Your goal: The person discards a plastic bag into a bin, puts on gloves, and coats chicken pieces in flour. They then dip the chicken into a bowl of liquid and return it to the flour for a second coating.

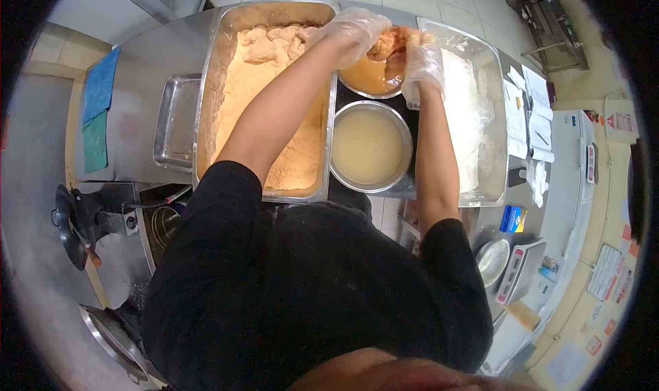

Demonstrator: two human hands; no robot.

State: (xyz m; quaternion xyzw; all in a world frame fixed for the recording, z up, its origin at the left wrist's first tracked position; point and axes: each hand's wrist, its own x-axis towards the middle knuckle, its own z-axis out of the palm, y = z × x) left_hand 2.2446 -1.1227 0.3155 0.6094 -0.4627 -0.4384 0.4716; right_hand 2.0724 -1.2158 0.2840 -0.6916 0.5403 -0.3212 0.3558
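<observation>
My left hand point(358, 33), in a clear plastic glove, grips orange, wet-looking marinated meat point(392, 42) from the left. From the right, my right hand point(421, 63), gloved likewise, closes on the same meat; its fingertips are partly hidden. The meat is over a round metal bowl of orange liquid point(371, 77). Left of it, a deep metal tray point(332, 127) contains tan breading flour point(278, 154), with coated meat pieces point(264, 46) at its far end. Nearer my body stands a metal bowl of pale, cloudy liquid point(371, 145).
To the right is a metal tray point(495, 151) of white flour. Beyond it lie open papers point(539, 127), a blue box point(513, 219) and a scale point(519, 271). At left are a shallow tray point(176, 120), folded cloths point(99, 96) and a wok point(68, 228).
</observation>
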